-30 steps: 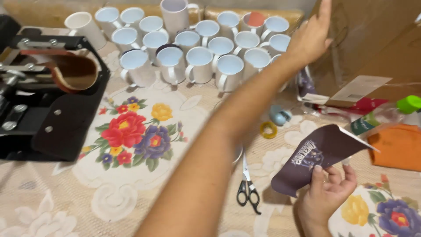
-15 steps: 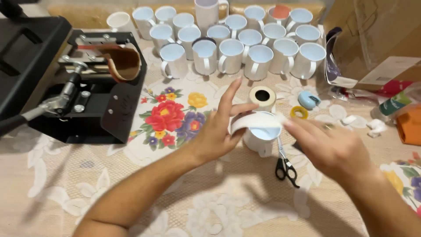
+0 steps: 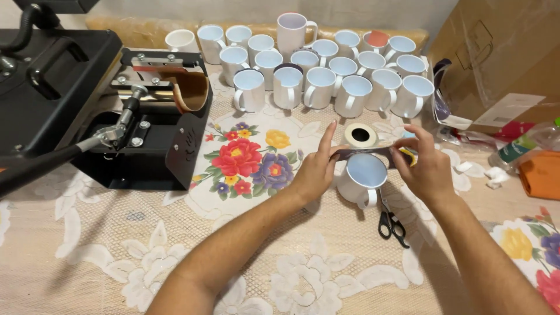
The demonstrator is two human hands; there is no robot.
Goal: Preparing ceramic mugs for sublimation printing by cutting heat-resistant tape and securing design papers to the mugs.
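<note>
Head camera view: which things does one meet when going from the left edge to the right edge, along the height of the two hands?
Black mug press → flower print on the tablecloth → left hand → white mug → right hand → orange cloth.

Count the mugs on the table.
21, roughly: one mug between the left hand and right hand, under the dark strip they hold; about twenty clustered mugs at the table's far edge, beside the black press. Some may hide behind others.

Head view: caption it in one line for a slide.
Left hand and right hand stretch a dark printed paper strip over a white ceramic mug.
</note>
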